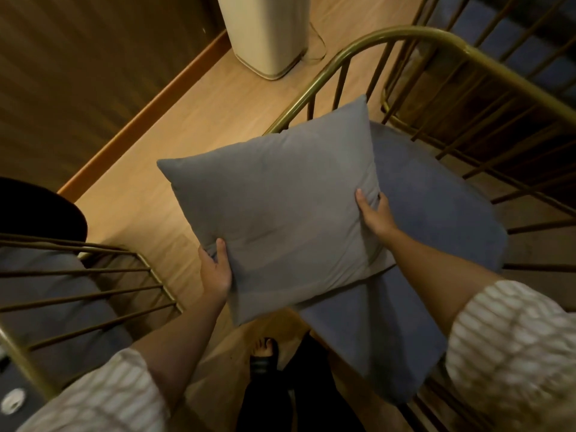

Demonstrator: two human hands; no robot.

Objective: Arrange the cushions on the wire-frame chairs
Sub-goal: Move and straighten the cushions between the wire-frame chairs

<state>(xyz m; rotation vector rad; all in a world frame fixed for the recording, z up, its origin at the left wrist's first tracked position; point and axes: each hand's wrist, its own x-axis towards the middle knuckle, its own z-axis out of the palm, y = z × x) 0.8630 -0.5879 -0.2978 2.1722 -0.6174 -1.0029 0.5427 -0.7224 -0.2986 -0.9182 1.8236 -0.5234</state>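
I hold a square grey cushion (pixel 274 207) in the air in front of me. My left hand (pixel 215 272) grips its near left edge and my right hand (pixel 375 213) pinches its right edge. Under and to the right of it lies a flat blue-grey seat cushion (pixel 430 219) on a brass wire-frame chair (pixel 405 34), whose curved back rail and rods rise at the right. The held cushion hides part of the seat cushion. A second wire-frame chair (pixel 149 269) with a dark grey seat cushion (pixel 59 294) stands at the lower left.
A cream floor-standing appliance (pixel 265 35) with a cable stands on the wooden floor at the top. A brown wall and orange skirting board (pixel 143 120) run along the left. Another brass chair frame (pixel 498 57) shows at the top right. My sandalled foot (pixel 265 353) is below.
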